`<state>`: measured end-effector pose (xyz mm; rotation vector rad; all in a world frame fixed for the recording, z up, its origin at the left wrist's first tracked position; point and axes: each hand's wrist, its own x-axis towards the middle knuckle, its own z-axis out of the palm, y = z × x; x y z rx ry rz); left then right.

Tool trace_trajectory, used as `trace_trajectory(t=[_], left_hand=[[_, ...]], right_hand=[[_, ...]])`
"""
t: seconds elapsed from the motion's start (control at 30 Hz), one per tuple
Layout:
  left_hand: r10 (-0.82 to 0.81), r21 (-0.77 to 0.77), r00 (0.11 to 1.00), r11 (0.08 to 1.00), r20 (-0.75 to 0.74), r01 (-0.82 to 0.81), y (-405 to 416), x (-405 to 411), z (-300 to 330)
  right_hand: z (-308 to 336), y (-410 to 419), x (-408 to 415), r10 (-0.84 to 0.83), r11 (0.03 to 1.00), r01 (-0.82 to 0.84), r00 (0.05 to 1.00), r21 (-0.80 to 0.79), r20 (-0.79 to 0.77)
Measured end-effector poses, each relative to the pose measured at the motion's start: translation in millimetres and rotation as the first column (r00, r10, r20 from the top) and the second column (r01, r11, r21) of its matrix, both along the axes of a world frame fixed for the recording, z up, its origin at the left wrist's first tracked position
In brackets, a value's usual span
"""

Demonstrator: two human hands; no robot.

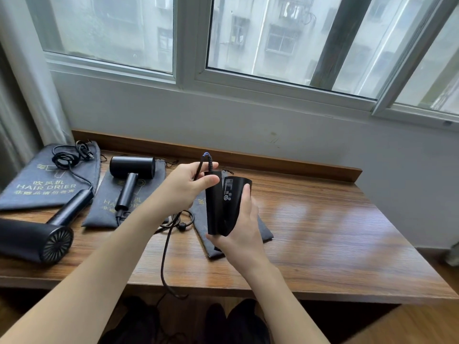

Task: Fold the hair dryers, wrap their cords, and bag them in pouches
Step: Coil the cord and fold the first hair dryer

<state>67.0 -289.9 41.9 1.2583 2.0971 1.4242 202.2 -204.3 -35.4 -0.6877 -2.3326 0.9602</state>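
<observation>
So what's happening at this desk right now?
A person is packing hair dryers. The right hand grips a folded dryer held above a grey pouch, while the left hand pinches its cord near the top; the rest of the cord hangs loose over the desk edge, not yet wrapped. Two more dryers lie unfolded on the left, each partly on a pouch, cords loose. Nothing is bagged yet.

A wood-grain worktop (323,232) with a raised back lip stands against a pale wall (248,125). Above it, sliding windows (273,36) in white frames let in flat grey daylight, an apartment block (280,38) outside. A curtain (22,83) hangs at left.
</observation>
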Motion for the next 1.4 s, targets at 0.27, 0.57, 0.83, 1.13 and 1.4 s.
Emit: trace_trajectory(t=[0.27, 0.57, 0.83, 1.13, 1.4], left_hand=[[0.029, 0.108, 0.997, 0.994, 0.070, -0.036, 7.6, -9.1, -15.0], [0.067, 0.203, 0.966, 0.972, 0.249, -0.120, 2.8, -8.0, -18.0], [0.003, 0.030, 0.997, 1.000, -0.075, -0.001, -2.4, -5.2, -14.3], [0.030, 0.214, 0.977, 0.974, 0.210, -0.075, -0.7, -12.3, -14.1], [-0.135, -0.208, 0.989, 0.971, -0.065, 0.119, -5.1, -14.5, -14.9]], right_hand=[[-0.1, 0.8, -0.3, 0.107, 0.993, -0.108, 0.994, -0.037, -0.035], [-6.2, -1.5, 1.2, 0.087, 0.886, -0.239, 0.927, -0.398, -0.364], [2.9, 0.4, -0.8, 0.006, 0.779, -0.296, 0.885, -0.553, -0.466], [3.2, 2.2, 1.0, 0.014, 0.556, -0.463, 0.836, -0.690, -0.549], [10.2, -2.7, -3.6, -0.188, 0.662, -0.287, 0.830, -0.692, -0.525]])
